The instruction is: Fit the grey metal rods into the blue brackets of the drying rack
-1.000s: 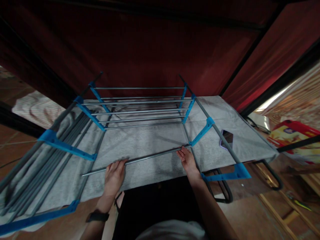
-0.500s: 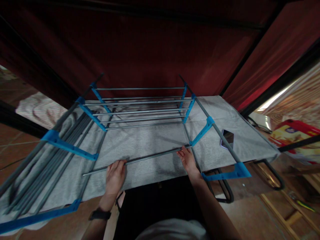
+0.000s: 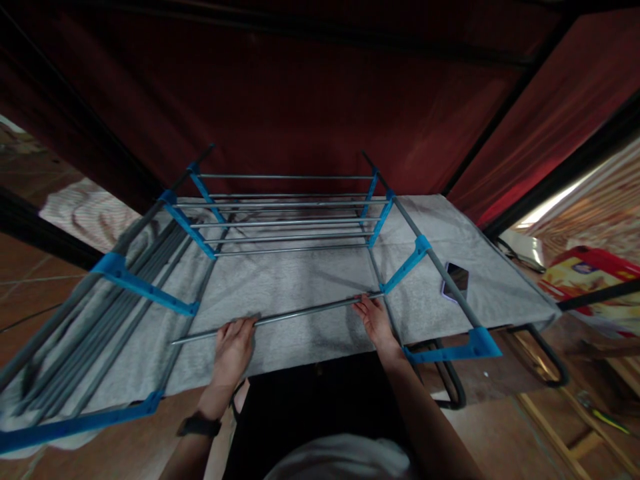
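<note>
The slim straight grey rod (image 3: 300, 313) looks like smooth metal with a soft sheen, and the thin grey crossbars (image 3: 293, 250) beyond it share that faint gloss. The angled bright blue brackets (image 3: 407, 265) look like moulded plastic, smooth and fairly matt. Beneath them spreads a wrinkled light grey cloth (image 3: 300, 280), matt and soft-looking. The flat dark rectangular phone (image 3: 460, 277) has a glossy, glass-like screen. Behind, a broad dark red sheet (image 3: 310, 113) resembles dull fabric, while the pale tan ladder-like frame (image 3: 586, 445) looks like plain wood
</note>
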A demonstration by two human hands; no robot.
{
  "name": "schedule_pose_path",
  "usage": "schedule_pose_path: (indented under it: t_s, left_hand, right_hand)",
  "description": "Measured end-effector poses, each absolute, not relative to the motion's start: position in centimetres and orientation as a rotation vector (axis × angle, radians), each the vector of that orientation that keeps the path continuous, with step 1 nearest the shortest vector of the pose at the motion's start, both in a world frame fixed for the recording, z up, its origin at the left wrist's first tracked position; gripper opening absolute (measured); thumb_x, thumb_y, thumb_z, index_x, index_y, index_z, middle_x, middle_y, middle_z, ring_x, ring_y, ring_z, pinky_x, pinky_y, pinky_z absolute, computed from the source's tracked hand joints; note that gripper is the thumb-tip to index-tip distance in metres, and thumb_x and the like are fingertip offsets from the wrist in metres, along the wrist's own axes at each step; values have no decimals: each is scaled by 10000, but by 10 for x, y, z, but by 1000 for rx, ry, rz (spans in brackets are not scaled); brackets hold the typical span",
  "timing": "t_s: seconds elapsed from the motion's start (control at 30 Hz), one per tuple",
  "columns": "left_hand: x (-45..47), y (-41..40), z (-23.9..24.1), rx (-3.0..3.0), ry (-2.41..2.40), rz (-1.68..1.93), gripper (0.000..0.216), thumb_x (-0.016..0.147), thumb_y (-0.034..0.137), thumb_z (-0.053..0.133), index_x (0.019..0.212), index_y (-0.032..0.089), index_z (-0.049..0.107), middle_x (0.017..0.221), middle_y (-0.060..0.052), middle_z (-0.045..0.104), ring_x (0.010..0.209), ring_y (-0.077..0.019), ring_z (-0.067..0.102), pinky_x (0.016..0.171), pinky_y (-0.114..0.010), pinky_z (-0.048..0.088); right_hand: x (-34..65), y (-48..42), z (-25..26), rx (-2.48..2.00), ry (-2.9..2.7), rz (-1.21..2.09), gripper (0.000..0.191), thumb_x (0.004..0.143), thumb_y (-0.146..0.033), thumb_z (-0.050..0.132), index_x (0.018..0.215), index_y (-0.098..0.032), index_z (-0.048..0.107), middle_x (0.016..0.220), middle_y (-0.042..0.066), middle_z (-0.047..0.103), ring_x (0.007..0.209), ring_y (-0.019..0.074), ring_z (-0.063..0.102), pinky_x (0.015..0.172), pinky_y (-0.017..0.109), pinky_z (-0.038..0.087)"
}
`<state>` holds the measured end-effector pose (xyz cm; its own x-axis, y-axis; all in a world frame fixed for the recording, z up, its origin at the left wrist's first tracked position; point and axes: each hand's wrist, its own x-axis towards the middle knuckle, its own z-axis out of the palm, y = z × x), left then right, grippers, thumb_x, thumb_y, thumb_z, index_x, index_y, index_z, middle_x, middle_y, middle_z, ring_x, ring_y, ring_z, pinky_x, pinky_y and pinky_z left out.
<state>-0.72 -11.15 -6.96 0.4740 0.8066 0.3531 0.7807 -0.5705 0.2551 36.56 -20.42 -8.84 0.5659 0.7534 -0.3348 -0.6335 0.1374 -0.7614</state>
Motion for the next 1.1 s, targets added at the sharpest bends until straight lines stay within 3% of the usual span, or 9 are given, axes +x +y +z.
schedule_pose_path:
  t_s: [0.23,0.57,0.8,1.1]
  left_hand:
    - [-3,-114,-64,2635,1442,614,381,989,211,408,1207,219,721,1074,-112,771,1029,-300,673,968,-447,457]
    - [-4,-119,-69,2635,1502,619,316,1000,258,420,1119,218,710,1013,-116,768,999,-299,687,917,-424,475]
    - [-2,-121,-66,2654,1459,588,324,1017,298,430,1159,214,709,1064,-117,771,998,-299,690,896,-421,486]
    - [13,-128,-65,2651,1414,564,341,1051,303,413,1246,225,682,1092,-98,777,996,-269,716,892,-396,505]
  right_hand:
    - [366,-205,-83,-1055,-134,1025,305,683,-335,921,774,-268,639,824,6,760,811,195,757,787,352,666]
    - [371,-198,-87,-1080,-83,1043,396,650,-364,957,727,-254,585,690,-42,688,666,150,703,711,312,657]
    - [372,-188,-76,-1069,-115,1095,307,715,-347,903,782,-247,621,815,23,762,791,198,757,746,352,661]
    - [353,-163,-62,-1000,-137,1167,165,759,-184,771,737,-259,625,804,-9,761,841,183,756,839,366,639]
